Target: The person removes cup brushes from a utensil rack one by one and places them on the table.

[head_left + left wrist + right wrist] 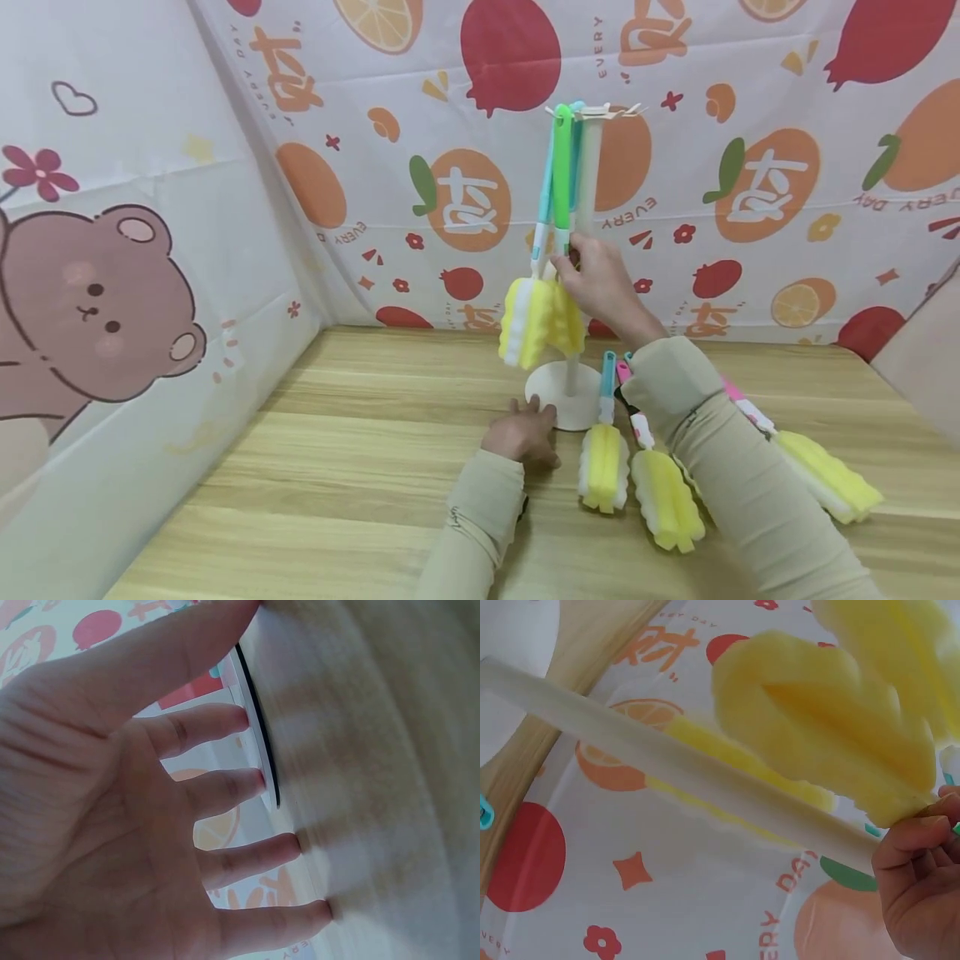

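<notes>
A white stand with a ring of hooks on top rises from a round base. My right hand pinches a green-handled sponge brush low on its handle; the handle's upper end is at the hooks. Its yellow sponge head hangs beside the pole in the right wrist view. Light-blue-handled sponge brushes hang close by on the stand. My left hand has its fingers spread; in the left wrist view some fingertips touch the base's edge and others the table.
On the wooden table, right of the base, lie a teal-handled sponge brush, another sponge brush and a pink-handled one. My right sleeve partly covers the brushes. A fruit-printed cloth stands behind.
</notes>
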### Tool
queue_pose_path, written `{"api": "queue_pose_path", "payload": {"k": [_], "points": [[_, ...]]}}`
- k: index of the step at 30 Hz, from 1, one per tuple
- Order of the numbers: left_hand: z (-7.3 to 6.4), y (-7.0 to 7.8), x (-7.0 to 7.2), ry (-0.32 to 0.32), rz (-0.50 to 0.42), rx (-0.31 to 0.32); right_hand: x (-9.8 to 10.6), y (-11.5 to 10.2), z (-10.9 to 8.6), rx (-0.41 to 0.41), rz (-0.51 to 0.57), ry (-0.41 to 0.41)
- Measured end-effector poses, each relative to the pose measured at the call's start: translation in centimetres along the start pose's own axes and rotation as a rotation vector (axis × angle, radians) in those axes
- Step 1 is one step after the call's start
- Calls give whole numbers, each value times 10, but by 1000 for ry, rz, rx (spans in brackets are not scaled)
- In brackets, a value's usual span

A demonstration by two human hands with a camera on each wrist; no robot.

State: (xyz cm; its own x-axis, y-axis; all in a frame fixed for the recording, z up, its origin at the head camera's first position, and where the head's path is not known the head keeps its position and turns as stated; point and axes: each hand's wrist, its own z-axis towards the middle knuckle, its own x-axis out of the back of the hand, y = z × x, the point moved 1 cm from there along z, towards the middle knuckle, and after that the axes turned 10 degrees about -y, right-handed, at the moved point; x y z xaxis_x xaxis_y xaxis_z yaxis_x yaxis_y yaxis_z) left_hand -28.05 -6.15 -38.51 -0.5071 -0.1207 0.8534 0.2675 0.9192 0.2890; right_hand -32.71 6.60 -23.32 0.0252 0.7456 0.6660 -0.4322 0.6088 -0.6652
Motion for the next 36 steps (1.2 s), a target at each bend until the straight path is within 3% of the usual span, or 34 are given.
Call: {"api": "queue_pose_path", "payload": {"k": [6, 21, 26, 36], "points": [[0, 0, 0, -7, -17, 1, 1, 1, -2, 58, -84, 33], [0, 2, 0, -14, -2, 19, 3, 6, -10, 94, -335, 169], [0, 2, 0, -12, -2, 22, 4, 6, -12, 112, -281, 151], [-2, 0, -1, 0, -10, 8, 1, 2, -14, 83, -66, 68]]}}
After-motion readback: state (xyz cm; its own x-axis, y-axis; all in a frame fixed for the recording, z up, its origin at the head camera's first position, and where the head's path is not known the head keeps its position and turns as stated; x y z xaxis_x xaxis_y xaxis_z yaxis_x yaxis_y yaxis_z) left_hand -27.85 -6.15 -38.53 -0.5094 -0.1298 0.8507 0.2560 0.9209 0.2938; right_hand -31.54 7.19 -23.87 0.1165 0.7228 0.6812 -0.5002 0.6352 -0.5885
